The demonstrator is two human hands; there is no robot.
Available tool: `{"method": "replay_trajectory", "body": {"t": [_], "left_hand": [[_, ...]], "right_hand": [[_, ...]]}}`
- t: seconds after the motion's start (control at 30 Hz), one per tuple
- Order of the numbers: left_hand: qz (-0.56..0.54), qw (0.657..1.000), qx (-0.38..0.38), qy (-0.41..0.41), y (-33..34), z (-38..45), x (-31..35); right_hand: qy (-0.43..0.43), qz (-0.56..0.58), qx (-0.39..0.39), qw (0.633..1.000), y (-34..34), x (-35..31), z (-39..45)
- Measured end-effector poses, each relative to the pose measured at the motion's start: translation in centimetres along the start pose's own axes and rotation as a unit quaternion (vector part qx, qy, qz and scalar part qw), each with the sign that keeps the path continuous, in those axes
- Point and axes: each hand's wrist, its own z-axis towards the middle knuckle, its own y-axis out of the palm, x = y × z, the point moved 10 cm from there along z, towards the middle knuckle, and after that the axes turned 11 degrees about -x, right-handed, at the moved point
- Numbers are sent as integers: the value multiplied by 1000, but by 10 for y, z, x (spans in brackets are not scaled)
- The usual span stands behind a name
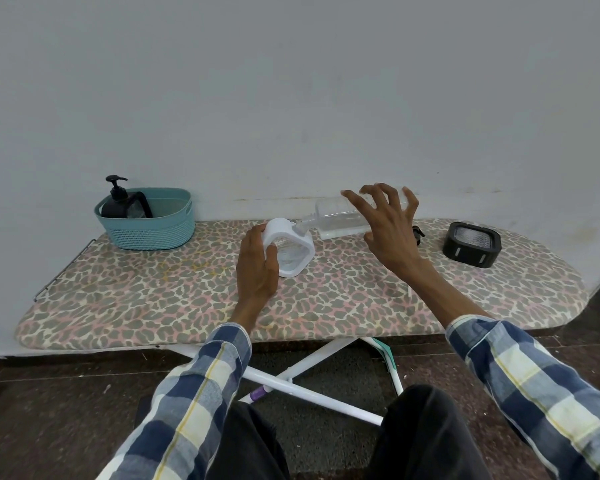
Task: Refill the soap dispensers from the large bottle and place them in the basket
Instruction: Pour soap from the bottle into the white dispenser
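Here the left hand [257, 268] grips the white dispenser [290, 249], tilted on the ironing board [194, 299]. The right hand [390, 225] is spread wide over the clear large bottle [340, 216] — whether it touches is unclear — whose neck meets the dispenser's opening. The teal basket [149, 225] at far left holds a black dispenser [116, 200].

On the ironing board [153, 306], the basket [146, 220] sits far left, the large bottle [343, 216] centre, the black dispenser [471, 244] right.

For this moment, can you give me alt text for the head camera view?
A person's left hand grips a white soap dispenser on a leopard-print ironing board while the clear large bottle lies tipped, spout at its opening; the right hand hovers with spread fingers. A black dispenser stands in the teal basket.
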Motion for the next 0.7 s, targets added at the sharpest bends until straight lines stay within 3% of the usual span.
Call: {"method": "replay_trajectory", "body": {"t": [0.7], "left_hand": [[6, 1000, 1, 1, 1, 1, -3]], "right_hand": [[-3, -4, -5, 1000, -1, 1, 1]]}}
